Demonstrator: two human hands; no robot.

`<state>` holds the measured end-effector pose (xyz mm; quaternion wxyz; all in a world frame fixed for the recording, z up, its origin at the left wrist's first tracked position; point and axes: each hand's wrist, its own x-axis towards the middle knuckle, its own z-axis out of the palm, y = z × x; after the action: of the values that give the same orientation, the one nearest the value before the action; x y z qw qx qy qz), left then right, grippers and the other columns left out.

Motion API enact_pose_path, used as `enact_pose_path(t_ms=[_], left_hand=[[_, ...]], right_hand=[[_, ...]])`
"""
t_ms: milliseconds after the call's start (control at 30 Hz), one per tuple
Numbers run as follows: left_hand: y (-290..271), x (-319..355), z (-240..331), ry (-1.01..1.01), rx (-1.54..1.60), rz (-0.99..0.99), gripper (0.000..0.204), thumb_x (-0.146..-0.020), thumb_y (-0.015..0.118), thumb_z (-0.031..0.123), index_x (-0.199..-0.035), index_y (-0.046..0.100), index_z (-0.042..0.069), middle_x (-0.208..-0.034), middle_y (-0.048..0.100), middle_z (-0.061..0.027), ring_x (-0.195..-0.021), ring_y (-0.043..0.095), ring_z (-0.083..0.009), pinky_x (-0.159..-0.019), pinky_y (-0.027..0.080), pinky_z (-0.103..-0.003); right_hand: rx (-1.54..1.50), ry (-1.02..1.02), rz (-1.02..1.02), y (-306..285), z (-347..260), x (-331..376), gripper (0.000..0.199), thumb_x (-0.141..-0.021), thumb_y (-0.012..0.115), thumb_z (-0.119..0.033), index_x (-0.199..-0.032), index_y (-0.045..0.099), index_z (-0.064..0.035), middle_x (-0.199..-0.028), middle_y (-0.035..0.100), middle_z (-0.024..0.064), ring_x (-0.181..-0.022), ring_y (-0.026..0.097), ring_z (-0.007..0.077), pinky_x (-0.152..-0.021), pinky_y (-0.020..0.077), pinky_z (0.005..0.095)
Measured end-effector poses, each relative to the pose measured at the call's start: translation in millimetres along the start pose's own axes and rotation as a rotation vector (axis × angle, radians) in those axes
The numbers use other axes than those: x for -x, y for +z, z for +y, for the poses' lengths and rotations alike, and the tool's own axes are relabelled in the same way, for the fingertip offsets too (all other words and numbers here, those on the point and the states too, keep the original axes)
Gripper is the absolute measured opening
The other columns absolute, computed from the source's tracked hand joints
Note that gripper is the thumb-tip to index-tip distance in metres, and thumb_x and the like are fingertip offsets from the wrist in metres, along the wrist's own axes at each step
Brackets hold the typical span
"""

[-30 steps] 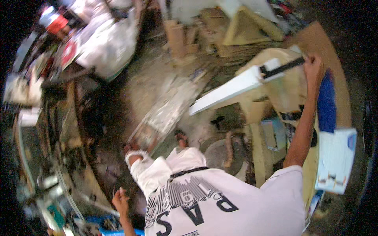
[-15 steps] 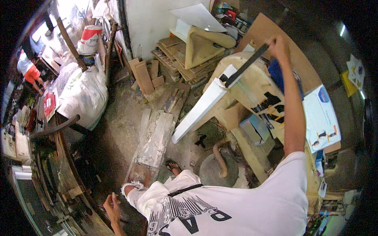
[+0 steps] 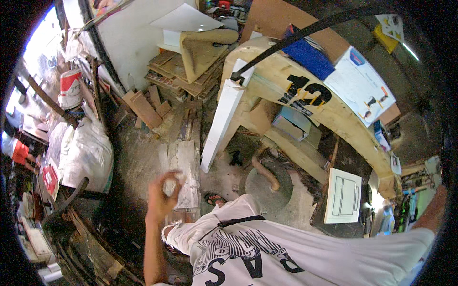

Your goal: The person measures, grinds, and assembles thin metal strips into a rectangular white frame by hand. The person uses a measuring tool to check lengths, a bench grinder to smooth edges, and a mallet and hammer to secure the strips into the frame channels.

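While a pale curved wooden bench (image 3: pixel 305 114) fills the upper right of the frame, a long white board (image 3: pixel 220 125) leans at centre, its top against the bench and its foot on the dirt floor (image 3: pixel 143 157). Left of it, bulging white sacks (image 3: pixel 86 152) sit at the left edge. Below centre, the left hand (image 3: pixel 161 198) is raised, fingers (image 3: pixel 172 177) curled nearly shut around something small and pale; what it is cannot be told. At the far right edge only the right forearm (image 3: pixel 431 214) shows, so its fingers cannot be judged.
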<state>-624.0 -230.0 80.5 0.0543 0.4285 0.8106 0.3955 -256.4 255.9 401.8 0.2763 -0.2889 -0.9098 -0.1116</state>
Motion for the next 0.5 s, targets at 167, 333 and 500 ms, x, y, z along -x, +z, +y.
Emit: enact_pose_path(t_ms=[167, 333, 500], left_hand=[[-50.3, -153.2, 82.7, 0.228, 0.616, 0.360, 0.031, -0.097, 0.057, 0.019, -0.118, 0.065, -0.003, -0.111, 0.070, -0.0116, -0.104, 0.065, -0.0202, -0.099, 0.045, -0.035], [-158.9, -231.6, 145.5, 0.809, 0.466, -0.165, 0.037, -0.099, 0.053, 0.031, -0.116, 0.068, 0.002, -0.105, 0.071, -0.0080, -0.098, 0.064, -0.0157, -0.088, 0.047, -0.026], [-118.4, -173.0, 164.5, 0.806, 0.417, -0.383, 0.030, -0.093, 0.056, 0.022, -0.111, 0.067, 0.000, -0.101, 0.069, -0.0086, -0.092, 0.062, -0.0161, -0.083, 0.048, -0.028]], right_hand=[[0.033, 0.142, -0.338, 4.6, -18.9, 127.9, 0.033, -0.087, 0.064, -0.028, -0.109, 0.064, -0.0027, -0.105, 0.069, 0.0188, -0.088, 0.068, 0.0330, -0.078, 0.0527, 0.0432], [-0.230, 0.031, -0.504, 120.4, -61.2, 150.6, 0.038, -0.087, 0.065, -0.030, -0.111, 0.062, -0.0002, -0.108, 0.068, 0.0197, -0.088, 0.068, 0.0330, -0.078, 0.0526, 0.0425], [-0.408, -0.046, -0.490, 146.2, -55.8, 107.6, 0.043, -0.087, 0.066, -0.031, -0.114, 0.061, 0.0024, -0.110, 0.068, 0.0205, -0.088, 0.067, 0.0330, -0.078, 0.0524, 0.0417]])
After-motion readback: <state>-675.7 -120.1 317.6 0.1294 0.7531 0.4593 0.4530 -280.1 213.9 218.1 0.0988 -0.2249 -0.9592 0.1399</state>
